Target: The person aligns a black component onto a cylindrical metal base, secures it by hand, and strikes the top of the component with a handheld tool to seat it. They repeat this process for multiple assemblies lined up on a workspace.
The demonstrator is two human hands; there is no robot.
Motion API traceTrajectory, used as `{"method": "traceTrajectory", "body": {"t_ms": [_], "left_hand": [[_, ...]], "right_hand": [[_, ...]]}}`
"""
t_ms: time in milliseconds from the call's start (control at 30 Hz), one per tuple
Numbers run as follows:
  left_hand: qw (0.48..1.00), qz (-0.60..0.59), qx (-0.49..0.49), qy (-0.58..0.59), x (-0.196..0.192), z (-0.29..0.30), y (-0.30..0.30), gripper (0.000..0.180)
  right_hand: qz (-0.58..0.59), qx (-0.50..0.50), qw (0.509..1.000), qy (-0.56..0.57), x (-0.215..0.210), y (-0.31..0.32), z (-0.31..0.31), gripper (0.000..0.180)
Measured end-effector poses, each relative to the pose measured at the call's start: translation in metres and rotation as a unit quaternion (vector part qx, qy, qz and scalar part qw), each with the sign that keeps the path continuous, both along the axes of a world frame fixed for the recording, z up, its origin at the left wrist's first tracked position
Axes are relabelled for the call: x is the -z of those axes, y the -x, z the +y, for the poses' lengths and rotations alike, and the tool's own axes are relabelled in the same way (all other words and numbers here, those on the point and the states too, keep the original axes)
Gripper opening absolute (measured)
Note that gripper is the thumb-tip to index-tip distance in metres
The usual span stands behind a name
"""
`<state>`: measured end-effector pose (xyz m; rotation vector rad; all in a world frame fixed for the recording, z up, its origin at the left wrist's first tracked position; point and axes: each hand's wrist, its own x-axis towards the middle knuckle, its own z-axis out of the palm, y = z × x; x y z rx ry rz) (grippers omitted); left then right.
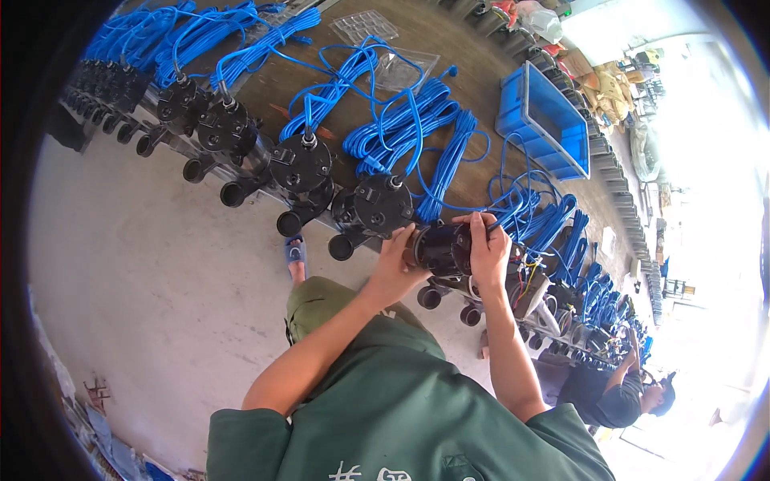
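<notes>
Between my two hands is a black cylindrical housing (441,250), held at the table's near edge. My left hand (393,266) is closed round its left end. Around the right end are the fingers of my right hand (488,250), and my grip partly hides that end. Just to the left stands a similar black housing with a round cap (383,204) and a blue cable coming out of its top. A bundle of blue cable (529,212) lies by my right hand, and coloured wires (525,272) show beyond it.
More capped black housings (301,164) line the table edge to the left. Coiled blue cables (405,120) cover much of the brown table (321,68). A blue plastic crate (533,128) sits farther back. A co-worker (609,393) works at the table on the right.
</notes>
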<state>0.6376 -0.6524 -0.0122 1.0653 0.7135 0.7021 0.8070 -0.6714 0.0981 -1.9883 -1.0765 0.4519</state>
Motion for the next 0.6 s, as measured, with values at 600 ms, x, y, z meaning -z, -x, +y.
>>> {"method": "traceTrajectory", "body": {"t_ms": [600], "left_hand": [[0.993, -0.046, 0.104, -0.02, -0.037, 0.042, -0.04, 0.058]], "right_hand": [[0.057, -0.089, 0.994, -0.035, 0.014, -0.008, -0.01, 0.027]]}}
